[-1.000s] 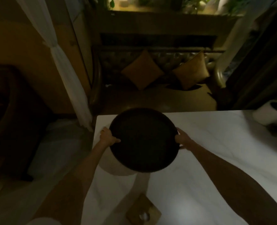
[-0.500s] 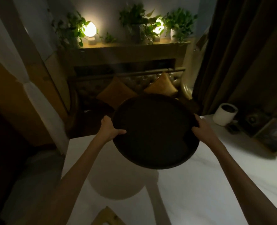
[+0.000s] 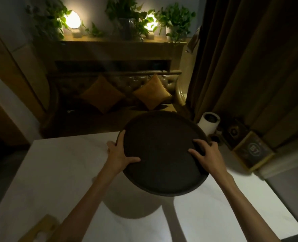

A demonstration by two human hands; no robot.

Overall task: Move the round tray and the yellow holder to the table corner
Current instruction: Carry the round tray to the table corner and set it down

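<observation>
A dark round tray (image 3: 162, 154) hangs in the air above the white marble table (image 3: 57, 172), tilted toward me, and throws a round shadow on the tabletop. My left hand (image 3: 121, 155) grips its left rim, thumb on the inner face. My right hand (image 3: 208, 155) holds the right rim with its fingers spread over the tray's inside. The yellow wooden holder (image 3: 41, 227) lies at the table's near left edge, partly hidden by my left forearm and cut off by the frame.
A white paper roll (image 3: 208, 124) stands at the table's far right corner, next to small dark objects and a framed sign (image 3: 253, 151). Dark curtains hang at the right. Beyond the table's far edge is a sofa with two orange cushions (image 3: 151, 91).
The tray has moved to the right and toward the far right corner, held in both hands. My right fingers have shifted onto its inner face. The view has swung up and right.
</observation>
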